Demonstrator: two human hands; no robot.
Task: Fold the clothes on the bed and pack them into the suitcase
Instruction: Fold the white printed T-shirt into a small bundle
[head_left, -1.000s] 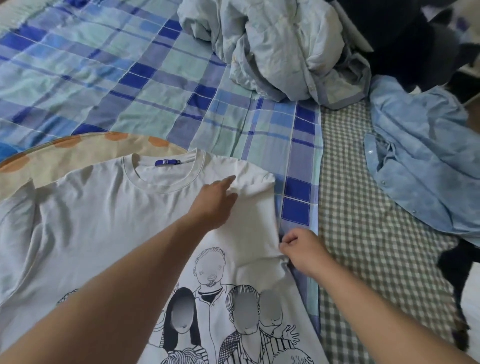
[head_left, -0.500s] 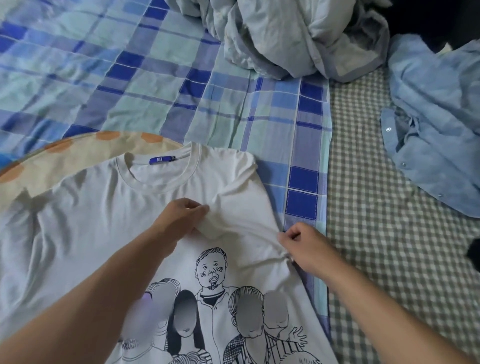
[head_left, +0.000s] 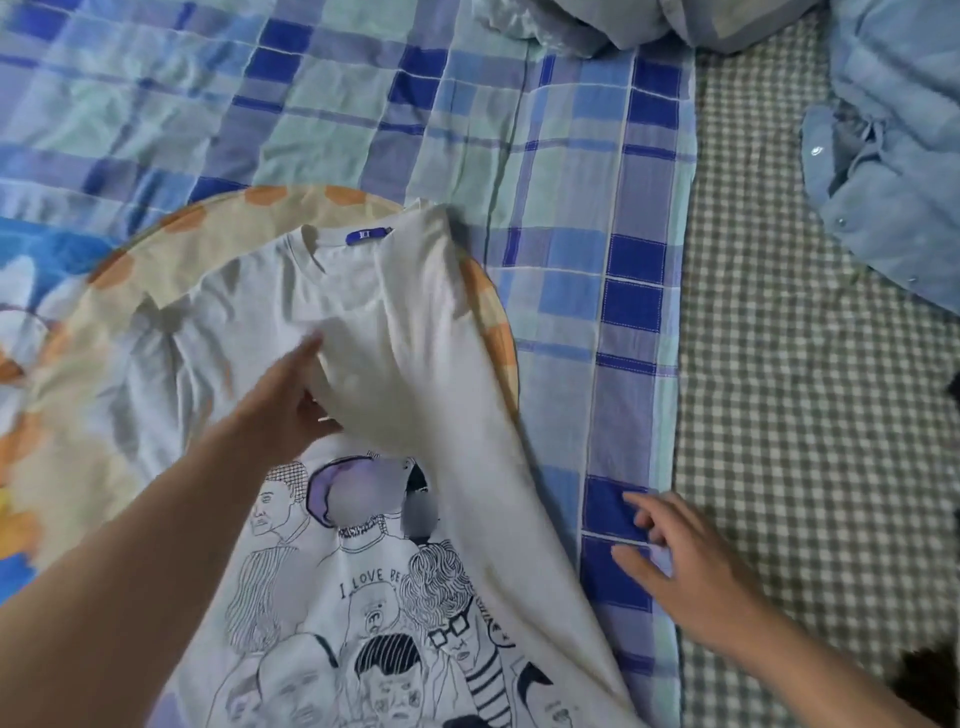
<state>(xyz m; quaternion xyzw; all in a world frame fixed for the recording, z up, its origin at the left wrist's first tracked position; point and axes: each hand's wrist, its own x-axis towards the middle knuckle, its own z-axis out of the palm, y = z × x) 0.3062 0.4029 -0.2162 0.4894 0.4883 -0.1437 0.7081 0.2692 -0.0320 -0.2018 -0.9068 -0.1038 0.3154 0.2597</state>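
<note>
A white T-shirt (head_left: 363, 587) with black line drawings of people lies face up on the bed, its blue neck label at the top. Its right side is folded inward over the chest as a long flap (head_left: 447, 374). My left hand (head_left: 283, 410) holds the edge of that folded sleeve near the chest, thumb under the cloth. My right hand (head_left: 691, 577) hovers over the blue plaid sheet just right of the shirt, fingers spread and holding nothing. No suitcase is in view.
A round cream cushion with orange dots (head_left: 218, 218) lies under the shirt. A light blue button shirt (head_left: 893, 171) is crumpled at the right on green check fabric (head_left: 810, 441). A pale bundle of clothes (head_left: 623, 21) sits at the top edge.
The shirt's right side and sleeve have been folded inward over the chest by my left hand. My right hand let go of the shirt's edge and moved right, fingers now spread.
</note>
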